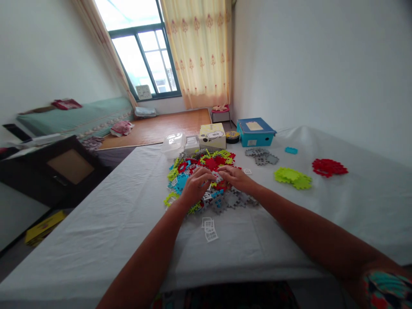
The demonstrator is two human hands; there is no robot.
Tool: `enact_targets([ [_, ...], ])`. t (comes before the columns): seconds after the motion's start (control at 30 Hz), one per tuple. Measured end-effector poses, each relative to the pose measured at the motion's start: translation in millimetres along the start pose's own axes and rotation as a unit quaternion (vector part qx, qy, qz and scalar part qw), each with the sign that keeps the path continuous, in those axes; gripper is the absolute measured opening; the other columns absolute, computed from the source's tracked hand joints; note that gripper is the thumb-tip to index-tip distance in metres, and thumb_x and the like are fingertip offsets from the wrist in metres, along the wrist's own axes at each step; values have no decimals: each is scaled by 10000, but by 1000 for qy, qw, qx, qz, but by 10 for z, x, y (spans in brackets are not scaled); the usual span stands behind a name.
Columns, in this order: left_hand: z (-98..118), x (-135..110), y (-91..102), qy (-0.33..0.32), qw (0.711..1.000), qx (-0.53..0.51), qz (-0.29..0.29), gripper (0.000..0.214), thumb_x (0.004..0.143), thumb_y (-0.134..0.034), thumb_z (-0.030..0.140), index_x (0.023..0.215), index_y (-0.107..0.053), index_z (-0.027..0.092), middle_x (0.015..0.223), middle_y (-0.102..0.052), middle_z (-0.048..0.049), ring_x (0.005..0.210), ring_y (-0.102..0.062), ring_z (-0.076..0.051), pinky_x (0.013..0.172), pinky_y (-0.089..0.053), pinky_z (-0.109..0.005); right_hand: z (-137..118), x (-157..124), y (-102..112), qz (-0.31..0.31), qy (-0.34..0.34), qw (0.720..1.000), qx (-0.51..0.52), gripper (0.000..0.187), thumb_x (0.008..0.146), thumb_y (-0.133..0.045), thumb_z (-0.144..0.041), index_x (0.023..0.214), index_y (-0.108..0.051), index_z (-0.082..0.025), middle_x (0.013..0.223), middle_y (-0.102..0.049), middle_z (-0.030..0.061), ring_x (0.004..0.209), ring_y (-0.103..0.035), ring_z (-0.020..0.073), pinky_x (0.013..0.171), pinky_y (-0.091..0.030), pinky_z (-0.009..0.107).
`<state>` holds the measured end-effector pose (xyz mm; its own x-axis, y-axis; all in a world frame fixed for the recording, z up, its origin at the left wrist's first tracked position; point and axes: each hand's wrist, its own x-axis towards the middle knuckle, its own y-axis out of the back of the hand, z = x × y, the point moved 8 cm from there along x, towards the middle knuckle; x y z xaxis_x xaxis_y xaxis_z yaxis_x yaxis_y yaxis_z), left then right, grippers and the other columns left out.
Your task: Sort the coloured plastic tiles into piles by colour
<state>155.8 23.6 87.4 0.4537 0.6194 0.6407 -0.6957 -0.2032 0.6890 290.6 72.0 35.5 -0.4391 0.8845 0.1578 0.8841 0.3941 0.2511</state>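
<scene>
Over a mixed pile of plastic interlocking building pieces point(182, 182), in red, blue, lime green, grey and white, both hands meet at the fingertips. Between them is a small pale grey building piece point(217, 176), partly covered by the fingers. My left hand point(197, 185) pinches its left side with curled fingers. From the right, my right hand point(237, 177) closes thumb and fingers on the same piece. Several white window-shaped pieces point(210, 229) lie on the cloth nearer to me.
On the white-covered table point(128, 223), sorted pieces lie to the right: lime green point(292, 178), red point(328, 167), grey point(261, 156) and one blue point(291, 150). Behind the pile stand a clear plastic container point(174, 145), a yellow box point(212, 136), a round black-and-yellow tin point(232, 137) and a blue lidded box point(256, 132).
</scene>
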Motion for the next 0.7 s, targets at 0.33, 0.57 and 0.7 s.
enact_targets([
  [0.33,-170,-35,94,4,999,48,16,222,898,-511,197,1001,-697,265,1118,-639,-62,1085,-559,-198,988,-447,-413,461,75,1331,245,-48,968,41,329,717,-697,-415,888,-606,-149,692,-630,10,529,-537,84,485,-481,198],
  [0.57,-177,-26,100,8,999,43,23,214,888,-520,183,950,-709,264,1109,-647,-51,1072,-571,-188,984,-449,-396,928,-94,2281,444,-67,894,13,177,759,-618,-277,886,-600,-155,730,-637,49,567,-593,140,554,-565,302],
  [0.7,-223,-24,161,17,998,44,45,218,883,-518,177,951,-708,261,1098,-651,-45,1075,-568,-181,979,-450,-381,1016,-92,2386,468,-64,881,34,307,784,-541,-202,1078,-577,-123,951,-651,113,729,-663,167,649,-595,312],
])
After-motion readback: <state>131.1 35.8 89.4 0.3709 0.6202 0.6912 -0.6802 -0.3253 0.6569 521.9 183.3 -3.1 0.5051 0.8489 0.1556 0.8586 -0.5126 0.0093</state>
